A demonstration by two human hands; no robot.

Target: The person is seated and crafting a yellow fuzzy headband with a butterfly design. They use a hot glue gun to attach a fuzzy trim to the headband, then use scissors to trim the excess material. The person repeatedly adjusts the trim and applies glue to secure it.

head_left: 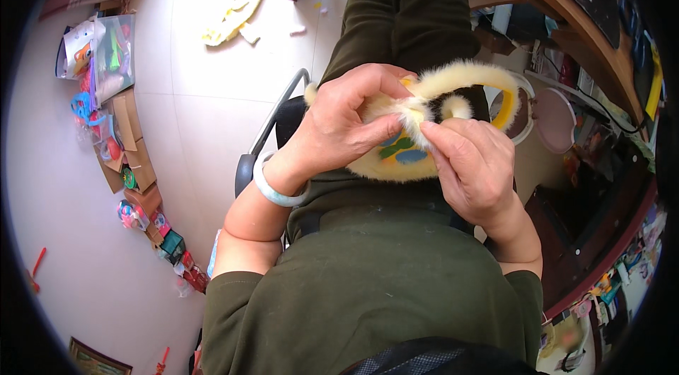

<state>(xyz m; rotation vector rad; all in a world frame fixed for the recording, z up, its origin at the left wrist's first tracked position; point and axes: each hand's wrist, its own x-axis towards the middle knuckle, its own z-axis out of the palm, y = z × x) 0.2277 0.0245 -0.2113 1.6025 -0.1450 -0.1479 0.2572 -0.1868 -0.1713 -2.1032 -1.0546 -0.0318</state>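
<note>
Over my lap I hold a fluffy cream-yellow plush bag point(368, 167) with blue, green and yellow patches on its face. A furry loop handle point(475, 72) with a yellow inner side arches out from it to the right. My left hand point(338, 119), with a pale bangle on its wrist, is closed on the bag at the base of the handle. My right hand point(475, 166) pinches a tuft of the same pale fur between thumb and index finger, close to the left thumb. Between the hands, part of the bag is hidden.
Yellow fabric scraps point(237, 15) lie on the pale tiled floor ahead. A wooden desk edge point(559, 0) curves across the upper right. Toys, packages and boxes point(131, 131) line the left wall. A pink round-ended object point(554, 119) is at right, near a dark cable.
</note>
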